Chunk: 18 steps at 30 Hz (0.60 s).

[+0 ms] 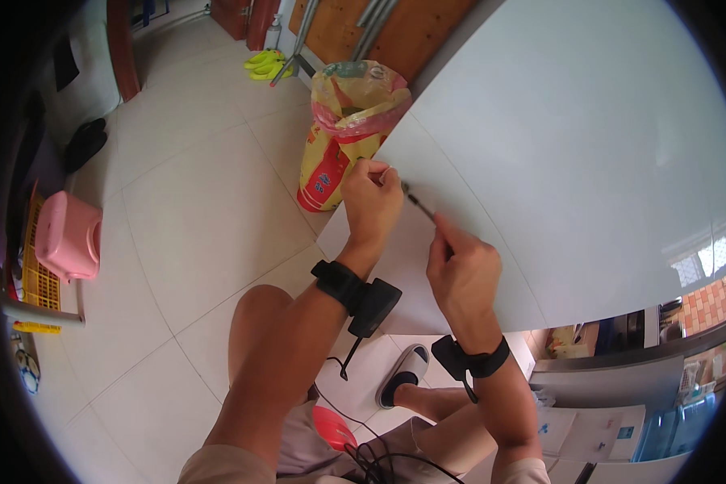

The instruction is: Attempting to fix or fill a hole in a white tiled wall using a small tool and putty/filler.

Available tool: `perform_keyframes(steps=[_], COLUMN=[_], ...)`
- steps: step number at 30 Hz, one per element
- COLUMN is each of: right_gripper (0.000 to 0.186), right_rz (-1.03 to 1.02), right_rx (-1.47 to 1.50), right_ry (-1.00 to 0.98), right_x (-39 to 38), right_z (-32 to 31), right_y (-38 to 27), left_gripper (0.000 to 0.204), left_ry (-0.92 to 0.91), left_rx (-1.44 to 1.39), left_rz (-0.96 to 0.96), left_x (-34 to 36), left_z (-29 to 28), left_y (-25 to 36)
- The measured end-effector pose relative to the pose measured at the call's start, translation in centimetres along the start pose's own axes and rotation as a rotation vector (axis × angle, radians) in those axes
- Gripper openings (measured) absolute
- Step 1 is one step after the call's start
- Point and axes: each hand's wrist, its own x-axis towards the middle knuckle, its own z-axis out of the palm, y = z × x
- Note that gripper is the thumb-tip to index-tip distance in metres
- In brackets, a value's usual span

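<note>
My right hand (465, 270) is closed on a thin dark rod-like tool (421, 206) that slants up and left from my fingers. Its far tip, darker and thicker, reaches close to the fingers of my left hand (372, 199). Those fingers are pinched together; whatever they hold, if anything, is too small to make out. Both hands are over the near left end of a large glossy white surface (573, 161). Just beyond my left hand stands a tall red and yellow bag (324, 167), its mouth open and lined with clear plastic.
A pink bin (71, 236) and a yellow basket (42, 274) stand at the left. Yellow-green shoes (268, 64) lie by the far wall. Black straps with small boxes circle my wrists, and a black cable (371, 452) coils over my lap. Boxes (593, 431) are low at right.
</note>
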Motion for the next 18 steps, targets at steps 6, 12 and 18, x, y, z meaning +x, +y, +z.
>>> perform_keyframes(steps=[6, 12, 18], right_gripper=[0.021, 0.02, 0.021], right_rz=[-0.026, -0.031, 0.153], right_rx=[0.063, 0.049, 0.124], right_ry=[0.195, 0.071, 0.218], right_x=[3.8, 2.4, 0.8], right_z=[1.5, 3.0, -1.2], right_y=[-1.2, -1.3, -0.4], left_gripper=[0.012, 0.013, 0.012], left_ry=[0.11, 0.126, 0.071], left_rx=[-0.009, -0.005, -0.018], left_rz=[0.079, 0.047, 0.032], left_x=[1.2, 1.5, 0.8], left_z=[-1.3, -1.8, -1.5], left_y=[0.3, 0.5, 1.1])
